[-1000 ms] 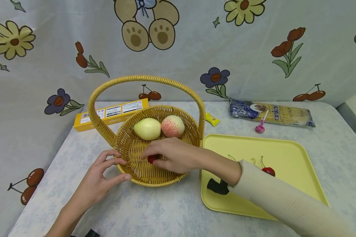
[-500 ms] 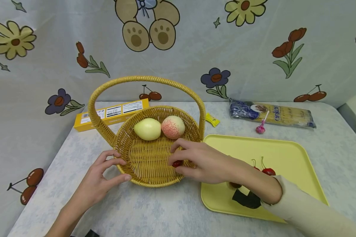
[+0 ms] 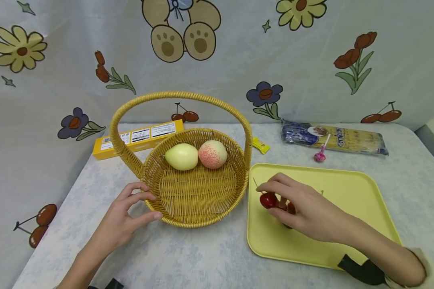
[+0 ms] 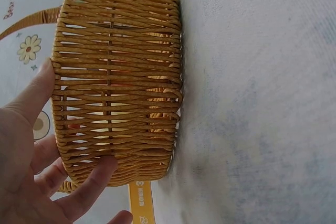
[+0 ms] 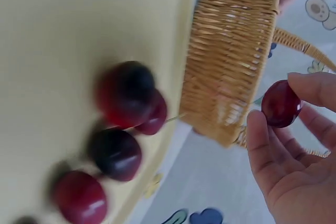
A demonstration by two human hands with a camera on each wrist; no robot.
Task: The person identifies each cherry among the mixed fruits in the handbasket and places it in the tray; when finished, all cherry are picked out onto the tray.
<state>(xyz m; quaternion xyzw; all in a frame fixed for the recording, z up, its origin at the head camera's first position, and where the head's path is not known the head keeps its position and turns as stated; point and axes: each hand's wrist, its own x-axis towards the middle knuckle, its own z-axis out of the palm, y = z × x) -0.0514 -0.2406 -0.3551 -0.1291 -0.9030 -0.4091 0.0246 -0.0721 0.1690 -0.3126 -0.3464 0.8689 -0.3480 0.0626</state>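
My left hand (image 3: 123, 214) rests spread at the near left rim of the wicker basket (image 3: 199, 222). In the left wrist view the thumb touches the rim, with a finger along the woven outer wall (image 4: 121, 77). Inside the basket sit a pale yellow-green pear (image 3: 182, 157) and a pink-speckled peach (image 3: 213, 154). My right hand (image 3: 311, 210) is over the yellow tray (image 3: 358, 216); the right wrist view shows its thumb and a finger pinching a dark red cherry (image 5: 282, 104). Below lie several more cherries (image 5: 80, 198), partly hidden by the hand in the head view.
Behind the basket lies a yellow box (image 3: 139, 138). A small yellow wrapped candy (image 3: 261, 145) is right of the basket. Farther right lie a pink lollipop (image 3: 320, 155) and a noodle packet (image 3: 361, 140). A patterned cloth (image 3: 217, 80) hangs behind. The basket's tall handle (image 3: 181, 95) arches upward.
My right hand has moved out of the basket to the right with the cherry and is now over the tray. The left hand stays at the basket rim.
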